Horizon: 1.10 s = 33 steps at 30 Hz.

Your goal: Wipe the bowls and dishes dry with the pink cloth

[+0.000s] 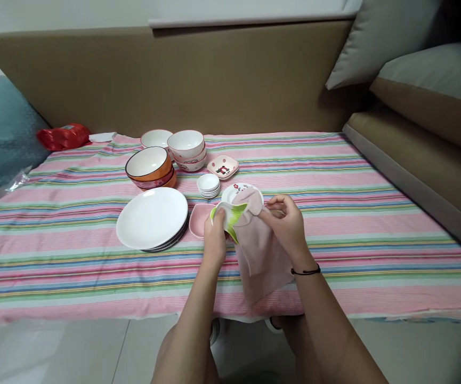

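Observation:
My left hand grips a small green-and-white dish by its near edge, thumb on the rim. My right hand is closed on a pale pink cloth, pressing it against the dish; the cloth hangs down past the front edge of the striped cover. A black band circles my right wrist. Both hands hover just above the cover, in front of a small pink dish and a white saucer with a red motif.
A stack of large white plates lies to the left. Behind it stand orange-rimmed bowls, white bowls, stacked tiny white dishes and a pink square dish. A red bag lies far left. Cushions sit at the right.

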Tool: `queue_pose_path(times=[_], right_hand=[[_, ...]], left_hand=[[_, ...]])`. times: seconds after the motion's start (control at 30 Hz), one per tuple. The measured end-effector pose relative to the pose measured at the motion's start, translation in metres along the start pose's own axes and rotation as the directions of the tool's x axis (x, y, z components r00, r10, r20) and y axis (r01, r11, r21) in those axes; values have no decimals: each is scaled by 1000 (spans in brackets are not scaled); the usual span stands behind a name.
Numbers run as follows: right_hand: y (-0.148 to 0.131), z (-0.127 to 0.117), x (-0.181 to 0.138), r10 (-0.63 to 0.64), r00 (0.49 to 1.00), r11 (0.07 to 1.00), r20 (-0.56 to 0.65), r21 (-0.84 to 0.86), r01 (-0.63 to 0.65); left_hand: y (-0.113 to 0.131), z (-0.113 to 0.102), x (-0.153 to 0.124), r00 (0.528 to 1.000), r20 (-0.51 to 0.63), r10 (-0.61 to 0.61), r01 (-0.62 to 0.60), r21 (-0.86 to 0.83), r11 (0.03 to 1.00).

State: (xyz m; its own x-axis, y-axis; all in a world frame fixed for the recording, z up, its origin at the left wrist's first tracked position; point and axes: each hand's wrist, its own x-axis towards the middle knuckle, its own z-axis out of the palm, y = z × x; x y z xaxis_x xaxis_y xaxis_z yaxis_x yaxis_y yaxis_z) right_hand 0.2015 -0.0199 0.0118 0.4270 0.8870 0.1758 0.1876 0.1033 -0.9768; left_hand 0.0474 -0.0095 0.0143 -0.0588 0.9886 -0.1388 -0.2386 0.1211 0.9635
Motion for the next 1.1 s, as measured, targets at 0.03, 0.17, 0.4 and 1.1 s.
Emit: queue_pose_path(times=[0.03,0.17,0.4,1.1], right_hand=[[0,0,0,-18,1000,1000,19,12,18],[-3,2,-2,-126,971,992,204,14,126],[-7,6,-8,-211,940,947,268,-183,265],[-11,8,-10,-228,890,855,394,-357,376]], left_hand=[[1,0,0,1000,16,16,-16,10,1000],[1,1,-1,995,95,22,-24,23,999],[2,3,-5,983,185,-8,-12,105,994],[-3,2,-4,980,189,63,-93,159,983]])
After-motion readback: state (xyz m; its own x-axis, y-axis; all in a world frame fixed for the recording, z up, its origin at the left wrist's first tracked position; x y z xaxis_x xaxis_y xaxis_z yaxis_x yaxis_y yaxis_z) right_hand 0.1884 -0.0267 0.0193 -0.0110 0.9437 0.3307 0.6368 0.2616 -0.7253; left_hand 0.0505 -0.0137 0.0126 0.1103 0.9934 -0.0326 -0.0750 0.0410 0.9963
